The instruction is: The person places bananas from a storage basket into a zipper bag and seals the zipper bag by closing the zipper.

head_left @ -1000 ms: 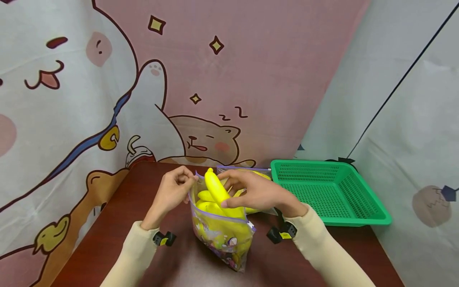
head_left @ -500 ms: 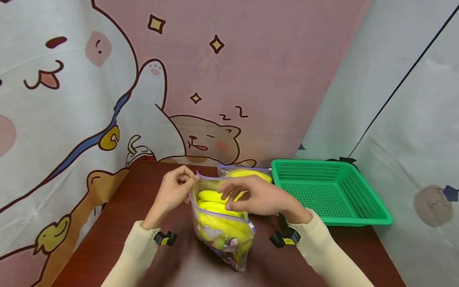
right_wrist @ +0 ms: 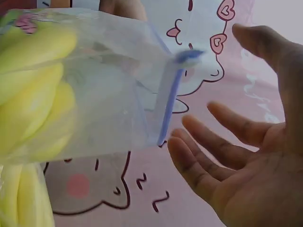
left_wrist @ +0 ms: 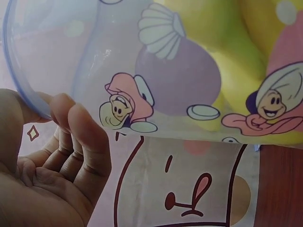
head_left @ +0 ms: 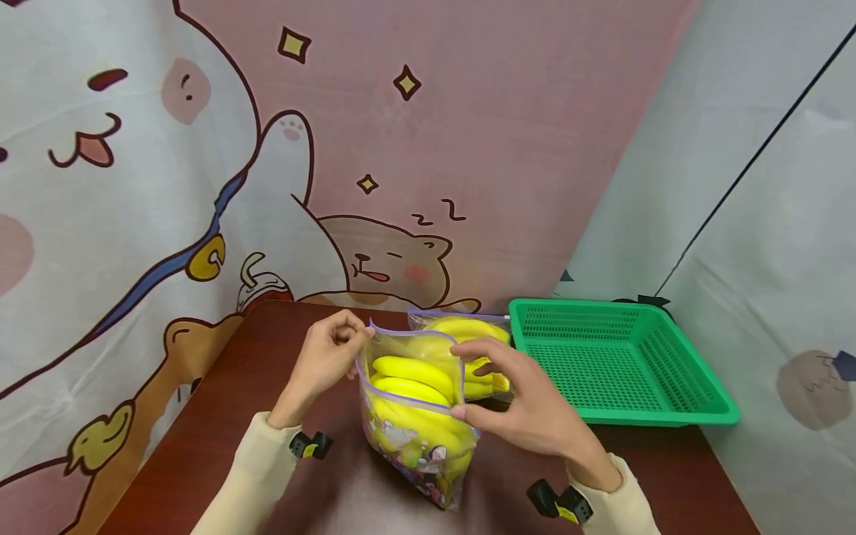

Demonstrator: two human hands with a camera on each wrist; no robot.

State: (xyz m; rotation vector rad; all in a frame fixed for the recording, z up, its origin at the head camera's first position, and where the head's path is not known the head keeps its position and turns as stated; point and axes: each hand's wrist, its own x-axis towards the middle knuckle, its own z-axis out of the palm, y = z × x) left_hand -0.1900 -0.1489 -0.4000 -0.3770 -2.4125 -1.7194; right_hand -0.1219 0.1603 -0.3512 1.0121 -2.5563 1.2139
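Observation:
A clear zip bag (head_left: 401,435) with a purple zip edge and cartoon print stands upright on the table, its mouth spread wide. Several yellow bananas (head_left: 414,369) lie inside it. My left hand (head_left: 326,349) pinches the bag's left top corner between thumb and forefinger; the left wrist view shows this grip on the purple zip edge. Beside the right end of the mouth is my right hand (head_left: 528,401), thumb and fingers spread apart with nothing between them. In the right wrist view its fingers lie close to the bag's zip edge, apart from it.
Behind the bag lies a second purple-edged zip bag (head_left: 428,319) with more bananas (head_left: 468,328) in and around it, partly hidden by my right hand. A green plastic basket (head_left: 718,394) sits at the table's right. A cartoon-printed cloth hangs behind the brown table (head_left: 221,416).
One second ago my right hand held a banana upright over the bag mouth. That banana went down into the bag, my fingers let go, and the hand drew back right. The left hand stayed put.

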